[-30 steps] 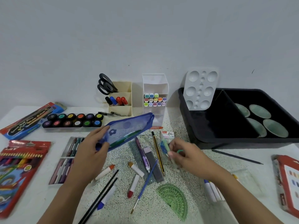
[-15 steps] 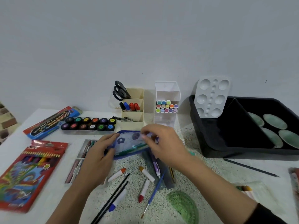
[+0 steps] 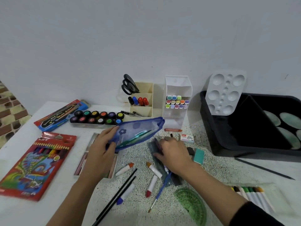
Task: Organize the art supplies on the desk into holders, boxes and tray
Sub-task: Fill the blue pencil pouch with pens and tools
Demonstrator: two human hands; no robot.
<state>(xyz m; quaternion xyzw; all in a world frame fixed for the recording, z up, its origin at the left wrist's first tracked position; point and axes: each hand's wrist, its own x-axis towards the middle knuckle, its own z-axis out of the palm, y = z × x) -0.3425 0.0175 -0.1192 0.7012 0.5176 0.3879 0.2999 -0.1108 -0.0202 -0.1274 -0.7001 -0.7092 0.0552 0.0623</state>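
**Pouch held up at left, other hand down on the loose pens**

Head view: The left hand point(image 3: 101, 152) pinches the left end of a blue mesh pouch point(image 3: 138, 132) between thumb and fingers. It holds the pouch tilted above the surface point(image 3: 219, 173), with the right end higher and green and teal items showing through the mesh. The right hand point(image 3: 172, 154) lies palm down at the middle of the surface, fingers bent onto a dark grey ruler point(image 3: 161, 167) and a purple pen beside it. Whether it actually grips either one cannot be told.

A teal eraser point(image 3: 199, 156) lies just right of that hand, and a small white box point(image 3: 187, 138) sits a little farther back. Nearer are white markers with orange and red caps, a blue-handled brush point(image 3: 160, 190) and a green protractor point(image 3: 190, 201).

At the far edge stand a beige holder point(image 3: 143, 101) with scissors point(image 3: 128, 85) and a white holder point(image 3: 177, 88) stocked with pastel markers. A row of paint pots point(image 3: 97, 117) sits to their left. The black tray point(image 3: 228, 144) is at far right, with a white palette point(image 3: 224, 93) leaning on its rim. A red pencil box point(image 3: 35, 163) lies at near left.
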